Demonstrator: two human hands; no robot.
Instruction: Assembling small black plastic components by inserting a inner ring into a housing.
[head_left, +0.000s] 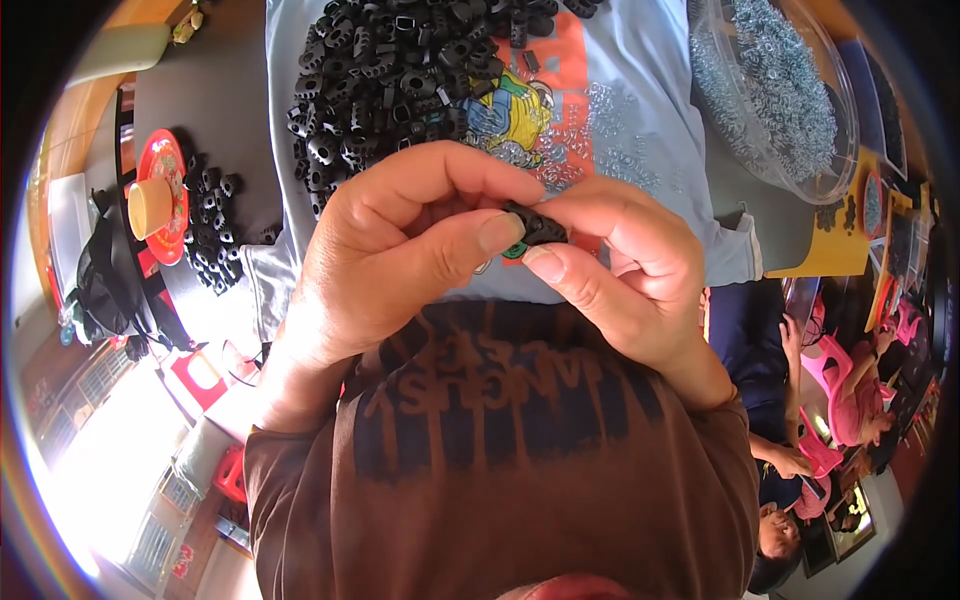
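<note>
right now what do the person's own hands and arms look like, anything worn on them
Both hands are bare: the left hand and right hand show no gloves, rings or watch. The forearms are uncovered too. Short brown sleeves of a printed T-shirt end near the elbows.

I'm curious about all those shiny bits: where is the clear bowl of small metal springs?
In the head view, the clear bowl sits at the upper right of the table, right of the light cloth carrying the pile of black plastic parts, beyond the right hand.

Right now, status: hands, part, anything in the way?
Left hand and right hand both pinch one small black plastic part. Heap of black parts behind on the cloth. Nothing between the hands.
</note>
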